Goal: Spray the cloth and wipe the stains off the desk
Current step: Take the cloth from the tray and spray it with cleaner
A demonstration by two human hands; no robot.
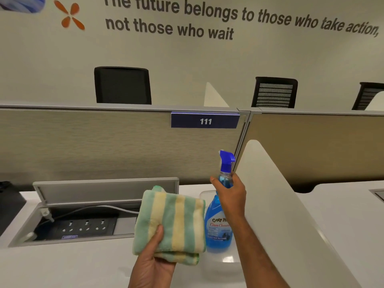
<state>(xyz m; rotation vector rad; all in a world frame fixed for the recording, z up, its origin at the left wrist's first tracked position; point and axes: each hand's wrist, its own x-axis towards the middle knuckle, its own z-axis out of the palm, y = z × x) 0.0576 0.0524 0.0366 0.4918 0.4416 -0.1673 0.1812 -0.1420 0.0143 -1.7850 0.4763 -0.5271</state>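
My left hand (154, 257) holds a folded cloth (173, 221) with green and yellow stripes, lifted above the white desk (83, 265). Just right of the cloth is a blue spray bottle (218, 229) of glass cleaner with a blue trigger head. My right hand (230, 194) is wrapped around the bottle's neck, below the trigger. The bottle's base rests on or just over a clear plastic tray (227, 259); I cannot tell which. No stains show on the visible desk surface.
An open cable box (79, 223) with power sockets and a raised lid is set into the desk at left. A beige partition (104, 142) marked 111 stands behind. A white side divider (280, 204) runs along the right. A black object (10, 204) sits far left.
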